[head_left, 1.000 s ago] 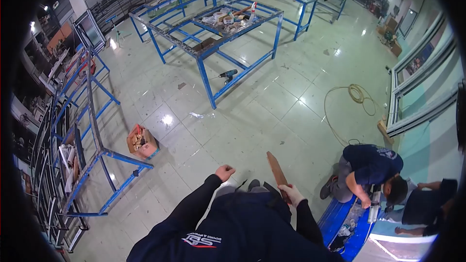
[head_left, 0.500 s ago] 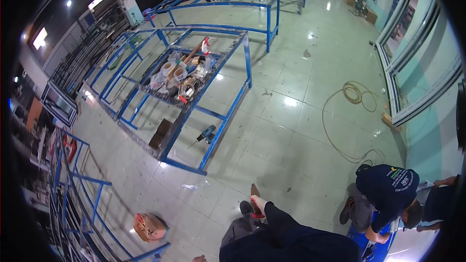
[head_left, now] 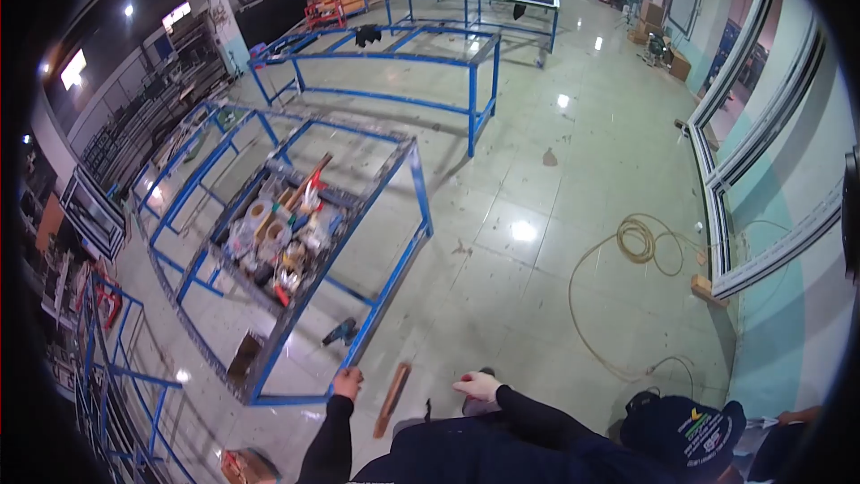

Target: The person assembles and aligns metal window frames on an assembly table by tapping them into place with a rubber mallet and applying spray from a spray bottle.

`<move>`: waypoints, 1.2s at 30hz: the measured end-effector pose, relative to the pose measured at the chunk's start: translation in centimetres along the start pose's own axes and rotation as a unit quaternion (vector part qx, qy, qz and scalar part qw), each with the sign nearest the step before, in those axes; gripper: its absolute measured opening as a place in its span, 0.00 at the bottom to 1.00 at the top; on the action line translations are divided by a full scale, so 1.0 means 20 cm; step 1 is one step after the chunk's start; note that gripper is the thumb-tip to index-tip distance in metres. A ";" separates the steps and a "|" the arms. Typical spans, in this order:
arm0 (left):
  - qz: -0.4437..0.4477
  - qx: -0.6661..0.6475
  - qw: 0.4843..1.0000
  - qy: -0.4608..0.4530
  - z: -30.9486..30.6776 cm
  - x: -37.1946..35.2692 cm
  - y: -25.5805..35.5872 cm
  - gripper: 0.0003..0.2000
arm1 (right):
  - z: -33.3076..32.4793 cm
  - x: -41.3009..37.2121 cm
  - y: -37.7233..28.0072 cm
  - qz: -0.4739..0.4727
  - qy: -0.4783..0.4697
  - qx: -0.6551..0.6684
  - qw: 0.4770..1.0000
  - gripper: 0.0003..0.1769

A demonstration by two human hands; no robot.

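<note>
My left hand (head_left: 348, 383) is bare, with curled fingers, beside the near corner of the blue metal frame (head_left: 296, 401). Whether it touches the frame or holds something small cannot be made out. My right hand (head_left: 479, 386) looks pale, perhaps gloved, with red at its closed fingers; what they hold is too small to name. Between the hands, touching neither, is a long brown strip (head_left: 391, 401); whether it lies on the floor is unclear. A tray (head_left: 326, 257) of tape rolls, bottles and tools rests on the frame. A drill (head_left: 340, 332) lies beneath the frame.
A co-worker in a dark shirt (head_left: 672, 435) bends down at lower right, with another person's arm (head_left: 797, 416) beyond. A coiled hose (head_left: 636, 240) lies on the floor near white window frames (head_left: 717, 188). More blue frames (head_left: 472, 108) stand ahead; a box (head_left: 248, 466) sits lower left.
My left hand has risen into full view beside the frame. My right hand has let go of the brown strip, which is now left of it. The view has tilted up.
</note>
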State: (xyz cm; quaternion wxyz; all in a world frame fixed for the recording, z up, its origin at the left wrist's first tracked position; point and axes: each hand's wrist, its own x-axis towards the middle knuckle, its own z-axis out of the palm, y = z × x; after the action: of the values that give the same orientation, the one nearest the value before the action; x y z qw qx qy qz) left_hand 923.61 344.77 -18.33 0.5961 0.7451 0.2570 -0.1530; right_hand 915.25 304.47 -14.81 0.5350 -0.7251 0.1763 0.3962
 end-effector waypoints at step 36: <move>0.053 0.391 0.862 -0.318 5.66 3.33 3.50 0.24 | -5.94 1.61 -0.26 0.211 0.312 0.407 0.832 0.21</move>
State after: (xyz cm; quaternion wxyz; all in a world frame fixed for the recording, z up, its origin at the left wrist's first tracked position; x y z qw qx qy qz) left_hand 1026.77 237.75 -24.71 0.3121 0.8405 -0.0675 -0.4377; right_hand 984.82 203.03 -22.52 0.6012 -0.4725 0.6280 0.1445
